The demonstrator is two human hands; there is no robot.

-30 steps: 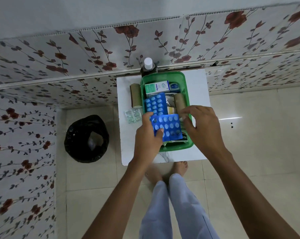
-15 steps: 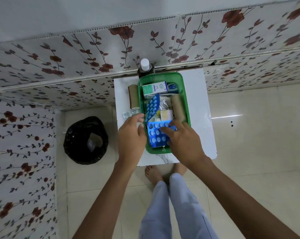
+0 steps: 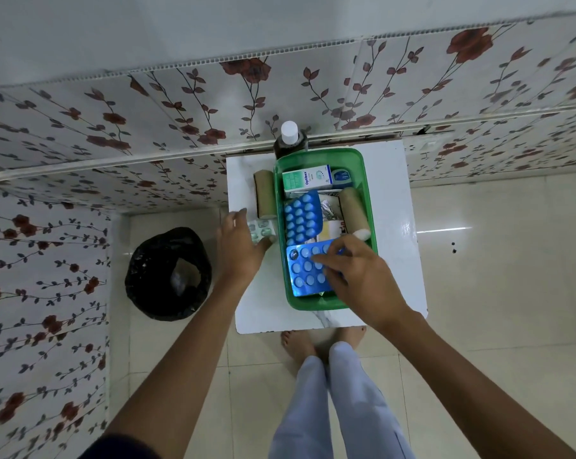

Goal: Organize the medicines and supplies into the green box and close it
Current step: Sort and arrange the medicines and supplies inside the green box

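- Head view: the green box (image 3: 369,180) sat on the white desk (image 3: 402,233), toward its far edge, with no lid visible anywhere.
- Inside the box, an Optibex carton (image 3: 306,180) lay at the far end, a tan bandage roll (image 3: 353,212) ran along the right wall, and one blue blister pack (image 3: 301,218) leaned by the left wall.
- The second blue blister pack (image 3: 308,271) lay flat at the near end. A second ago both hands had held it above the box, so it had just been set down.
- The right hand (image 3: 359,276) rested on that pack with spread fingers, pressing it flat; its grip was open, closing on nothing.
- The left hand (image 3: 240,250) had let go of the pack and moved out over the desk's left side. Its fingers were open and reaching, just touching a small pale-green pill strip (image 3: 261,228) beside the box.
- That shift suggested the strip was the next item to go in.
- Still outside the box were the strip, a second tan roll (image 3: 264,193) left of the box, and a dark bottle with a white cap (image 3: 290,137) at the desk's far edge.
- The task looked well advanced, with three items left to pack and the closing not yet done.
- A black-lined bin (image 3: 167,273) stood on the floor, left of the desk.
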